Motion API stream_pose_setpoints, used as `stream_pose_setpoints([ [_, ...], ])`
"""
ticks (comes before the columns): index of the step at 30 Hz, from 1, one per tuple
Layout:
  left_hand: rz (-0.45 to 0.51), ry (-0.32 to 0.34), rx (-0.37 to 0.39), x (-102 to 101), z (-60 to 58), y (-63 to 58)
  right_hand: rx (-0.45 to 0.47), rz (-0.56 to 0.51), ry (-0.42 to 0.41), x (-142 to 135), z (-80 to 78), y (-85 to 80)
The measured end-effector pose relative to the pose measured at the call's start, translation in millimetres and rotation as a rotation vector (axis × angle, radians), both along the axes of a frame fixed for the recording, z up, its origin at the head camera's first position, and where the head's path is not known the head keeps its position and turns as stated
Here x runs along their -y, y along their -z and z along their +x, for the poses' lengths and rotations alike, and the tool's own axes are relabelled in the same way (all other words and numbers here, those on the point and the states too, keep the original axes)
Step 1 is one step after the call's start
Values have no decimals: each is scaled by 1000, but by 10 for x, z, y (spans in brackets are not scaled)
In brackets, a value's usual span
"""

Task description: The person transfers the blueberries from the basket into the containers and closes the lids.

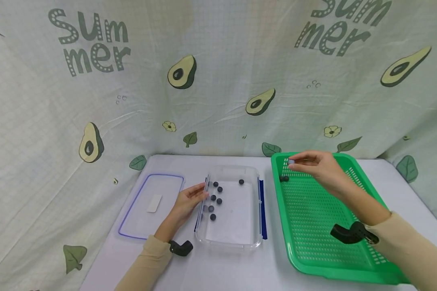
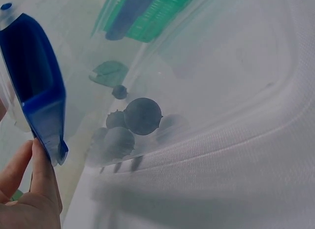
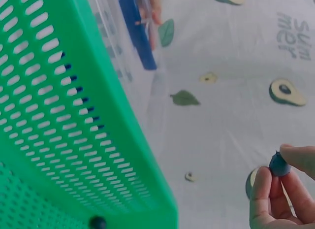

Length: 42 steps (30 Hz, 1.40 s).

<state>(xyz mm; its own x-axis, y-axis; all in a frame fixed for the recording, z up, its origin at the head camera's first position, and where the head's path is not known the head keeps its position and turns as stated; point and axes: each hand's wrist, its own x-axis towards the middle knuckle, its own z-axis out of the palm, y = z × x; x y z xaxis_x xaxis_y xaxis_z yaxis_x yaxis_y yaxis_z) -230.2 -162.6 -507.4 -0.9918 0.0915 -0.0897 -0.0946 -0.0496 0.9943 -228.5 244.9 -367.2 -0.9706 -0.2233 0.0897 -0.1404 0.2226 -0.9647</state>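
Note:
In the head view my right hand (image 1: 324, 167) is raised over the far left part of the green basket (image 1: 289, 246). It pinches a blueberry (image 3: 279, 164) between thumb and fingertips, plain in the right wrist view. My left hand (image 1: 189, 202) grips the left wall of the clear plastic container (image 1: 229, 244), its fingers at the blue latch (image 2: 42, 86) in the left wrist view. Inside the container several blueberries (image 1: 219, 201) lie mostly along the left side, with one blueberry (image 1: 241, 182) near the far wall. Dark blueberries (image 1: 285, 178) sit in the basket's far left corner.
Left of the container lies its clear lid (image 1: 183, 184) with a blue seal and a white label (image 1: 154, 203). A second blue latch (image 1: 264, 218) juts from the container's right side, towards the basket. A printed avocado cloth (image 1: 218, 81) hangs behind the white table (image 1: 218, 275).

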Motion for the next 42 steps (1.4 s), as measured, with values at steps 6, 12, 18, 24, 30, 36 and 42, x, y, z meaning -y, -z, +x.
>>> stream_pose_setpoints([
  [6,12,0,9,-5,-24,-3,-9,16,-51,167,-25,-31],
  [12,2,2,14,-9,-4,22,-3,23,-91,364,-55,-30],
  [18,6,0,18,1,3,32,10,8,-139,572,-114,-33],
  [24,20,3,18,-9,-11,7,16,13,-165,733,-176,-40],
  [30,16,-2,10,-20,-23,-9,23,25,-177,864,-214,-14],
  [36,22,4,13,-17,-22,-17,38,54,-178,995,-223,22],
  [42,36,-2,15,-11,-20,-16,38,64,-189,1116,-245,55],
])
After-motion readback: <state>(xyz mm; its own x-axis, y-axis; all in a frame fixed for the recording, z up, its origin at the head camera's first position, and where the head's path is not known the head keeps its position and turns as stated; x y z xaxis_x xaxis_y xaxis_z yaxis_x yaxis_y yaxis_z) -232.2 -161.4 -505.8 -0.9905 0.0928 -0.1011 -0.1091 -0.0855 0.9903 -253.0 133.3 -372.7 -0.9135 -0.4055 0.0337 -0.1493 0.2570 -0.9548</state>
